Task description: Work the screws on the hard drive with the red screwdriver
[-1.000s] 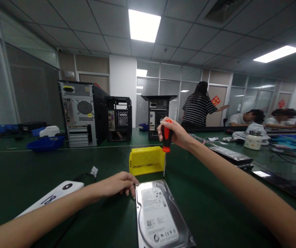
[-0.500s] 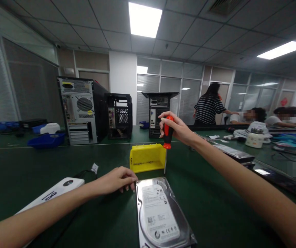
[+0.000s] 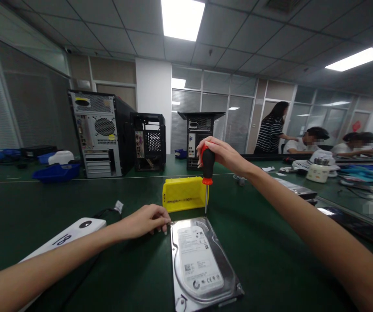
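Note:
A silver hard drive [image 3: 196, 260] with a white label lies flat on the green table in front of me. My left hand [image 3: 152, 220] rests at its far left corner, fingers curled and thumb against the edge. My right hand [image 3: 214, 151] is closed around the handle of a red and black screwdriver [image 3: 207, 170]. The screwdriver stands upright, shaft pointing down, its tip near the drive's far right corner; I cannot tell whether it touches. Just behind the drive, a yellow bin [image 3: 184, 195] on its side shows small dark bits inside, perhaps screws.
A white device marked 18 [image 3: 66, 236] lies left, partly under my left forearm. Computer cases [image 3: 97, 134] stand along the back beside a blue bin [image 3: 56, 172]. At right are another drive [image 3: 295, 188], a dark flat panel [image 3: 352, 225] and a cream jar [image 3: 318, 171]. People sit and stand beyond.
The screwdriver and my right hand have shifted slightly left, and the handle has turned to show more black. My left hand stays at the drive's corner. The view has tilted slightly.

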Action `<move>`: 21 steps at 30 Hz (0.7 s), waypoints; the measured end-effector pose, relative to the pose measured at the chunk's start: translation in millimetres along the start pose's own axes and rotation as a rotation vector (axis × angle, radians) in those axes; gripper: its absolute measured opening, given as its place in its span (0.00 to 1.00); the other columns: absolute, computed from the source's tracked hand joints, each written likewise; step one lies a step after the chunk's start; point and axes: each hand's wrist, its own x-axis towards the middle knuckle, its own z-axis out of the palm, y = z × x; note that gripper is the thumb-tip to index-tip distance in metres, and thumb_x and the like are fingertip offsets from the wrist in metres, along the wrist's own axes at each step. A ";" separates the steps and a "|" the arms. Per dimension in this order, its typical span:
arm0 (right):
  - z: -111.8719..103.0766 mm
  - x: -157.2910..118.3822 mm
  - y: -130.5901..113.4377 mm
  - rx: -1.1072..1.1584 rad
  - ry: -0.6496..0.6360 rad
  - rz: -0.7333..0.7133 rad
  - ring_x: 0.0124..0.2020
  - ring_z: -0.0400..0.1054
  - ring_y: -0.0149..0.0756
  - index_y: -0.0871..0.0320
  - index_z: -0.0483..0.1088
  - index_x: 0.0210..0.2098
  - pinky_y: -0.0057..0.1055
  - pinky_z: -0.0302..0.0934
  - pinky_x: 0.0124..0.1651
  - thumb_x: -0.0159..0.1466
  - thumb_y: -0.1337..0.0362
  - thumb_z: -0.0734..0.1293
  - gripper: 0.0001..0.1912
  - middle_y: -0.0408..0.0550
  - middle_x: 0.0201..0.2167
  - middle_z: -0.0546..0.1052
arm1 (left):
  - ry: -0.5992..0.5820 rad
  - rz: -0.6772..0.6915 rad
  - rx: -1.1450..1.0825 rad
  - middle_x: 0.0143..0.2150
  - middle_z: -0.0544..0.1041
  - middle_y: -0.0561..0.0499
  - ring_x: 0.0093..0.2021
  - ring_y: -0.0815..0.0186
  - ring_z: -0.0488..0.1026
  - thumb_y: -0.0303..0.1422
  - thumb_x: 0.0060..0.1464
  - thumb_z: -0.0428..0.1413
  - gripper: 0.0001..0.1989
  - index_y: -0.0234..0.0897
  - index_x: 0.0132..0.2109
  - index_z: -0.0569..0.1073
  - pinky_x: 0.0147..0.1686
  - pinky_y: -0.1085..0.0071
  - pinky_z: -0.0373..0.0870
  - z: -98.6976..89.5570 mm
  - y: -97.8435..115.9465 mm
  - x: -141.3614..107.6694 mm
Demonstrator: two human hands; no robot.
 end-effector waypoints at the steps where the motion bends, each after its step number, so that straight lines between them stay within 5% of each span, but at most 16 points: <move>1: 0.5 -0.1 -0.4 -0.006 0.006 -0.007 0.32 0.68 0.32 0.58 0.63 0.37 0.35 0.65 0.37 0.62 0.58 0.58 0.11 0.47 0.34 0.69 | -0.002 -0.005 0.001 0.33 0.73 0.50 0.32 0.68 0.69 0.43 0.54 0.47 0.17 0.33 0.38 0.71 0.28 0.75 0.65 -0.2 0.4 -0.3; 7: 3.2 0.5 0.3 -0.090 0.092 -0.044 0.29 0.69 0.30 0.58 0.60 0.32 0.32 0.66 0.35 0.59 0.59 0.63 0.09 0.44 0.30 0.70 | -0.011 -0.010 0.021 0.33 0.73 0.50 0.32 0.68 0.68 0.43 0.54 0.47 0.17 0.32 0.39 0.70 0.27 0.75 0.64 0.1 2.9 -1.5; 11: 6.8 1.9 7.3 0.056 0.126 -0.056 0.26 0.67 0.28 0.56 0.58 0.31 0.32 0.66 0.33 0.58 0.60 0.63 0.08 0.41 0.27 0.69 | 0.010 0.035 0.086 0.32 0.74 0.51 0.32 0.67 0.69 0.43 0.54 0.47 0.16 0.35 0.38 0.71 0.29 0.75 0.64 -1.7 1.4 -0.7; 15: 7.3 2.8 10.2 0.196 0.119 -0.048 0.23 0.63 0.26 0.56 0.59 0.33 0.32 0.65 0.32 0.59 0.61 0.62 0.06 0.38 0.24 0.66 | 0.105 0.064 0.238 0.31 0.75 0.52 0.33 0.65 0.71 0.42 0.54 0.46 0.15 0.37 0.34 0.72 0.34 0.73 0.63 -10.7 0.1 -1.4; 21: 0.4 1.1 2.8 0.319 -0.033 0.056 0.28 0.64 0.31 0.57 0.62 0.35 0.38 0.64 0.35 0.59 0.62 0.57 0.08 0.44 0.28 0.67 | 0.317 -0.098 0.481 0.30 0.73 0.50 0.30 0.63 0.69 0.47 0.54 0.43 0.20 0.38 0.33 0.71 0.28 0.72 0.59 -24.6 -9.5 -1.2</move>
